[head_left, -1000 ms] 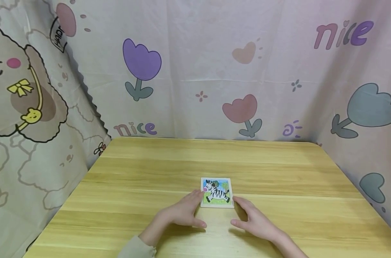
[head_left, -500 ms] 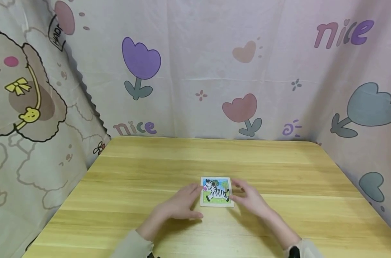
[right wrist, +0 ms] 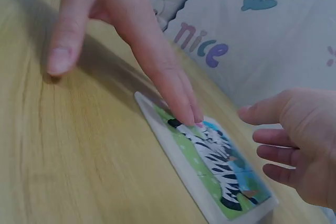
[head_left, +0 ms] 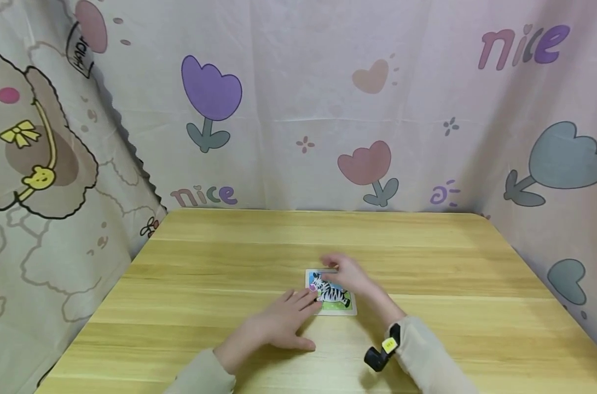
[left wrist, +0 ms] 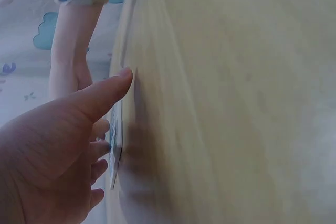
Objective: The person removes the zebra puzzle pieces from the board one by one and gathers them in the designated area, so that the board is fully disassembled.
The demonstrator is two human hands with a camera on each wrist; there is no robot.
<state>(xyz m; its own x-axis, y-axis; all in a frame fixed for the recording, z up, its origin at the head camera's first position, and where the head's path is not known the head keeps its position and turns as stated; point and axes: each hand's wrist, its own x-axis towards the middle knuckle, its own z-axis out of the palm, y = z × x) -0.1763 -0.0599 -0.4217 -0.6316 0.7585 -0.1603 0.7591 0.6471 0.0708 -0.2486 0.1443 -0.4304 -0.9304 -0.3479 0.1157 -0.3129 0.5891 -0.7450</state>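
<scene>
A small square picture puzzle point(head_left: 338, 305) of a zebra, with a white border, lies flat on the wooden table; faint seams between pieces show in the right wrist view. With fairly straight fingers, my left hand point(head_left: 285, 322) reaches over its left side, fingertips on or just above the zebra's head. The thumb is spread apart toward me. My right hand point(head_left: 351, 275) is over the far right part of the puzzle and hides that corner. Seen in the right wrist view, my right hand point(right wrist: 302, 148) has loosely bent fingers beyond the far edge, holding nothing.
The light wooden table point(head_left: 219, 257) extends around the puzzle on all sides. A patterned curtain point(head_left: 288, 65) hangs behind it and along both sides. A black wrist camera point(head_left: 377, 358) is strapped to my right sleeve.
My right hand has moved from the puzzle's near right side up and leftward over its far edge. My left fingers have shifted a little right onto the picture. The puzzle stays in place.
</scene>
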